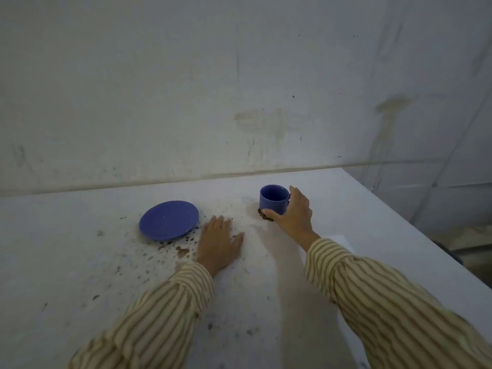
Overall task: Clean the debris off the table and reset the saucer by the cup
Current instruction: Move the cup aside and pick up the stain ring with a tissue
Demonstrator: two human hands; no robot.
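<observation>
A blue cup [273, 198] stands upright on the white table [80, 275], right of centre. My right hand [291, 213] wraps around its right side, thumb at its base beside a dark clump of debris [265, 216]. A blue saucer [169, 220] lies flat to the left, apart from the cup. My left hand [219, 242] rests palm down on the table between saucer and cup, fingers spread. Dark debris specks [170, 249] are scattered in front of the saucer and around my left hand.
A stained white wall [239, 89] rises directly behind the table. The table's right edge [415, 233] runs diagonally from the far corner toward me. Something white and flat [338, 239] peeks out behind my right sleeve.
</observation>
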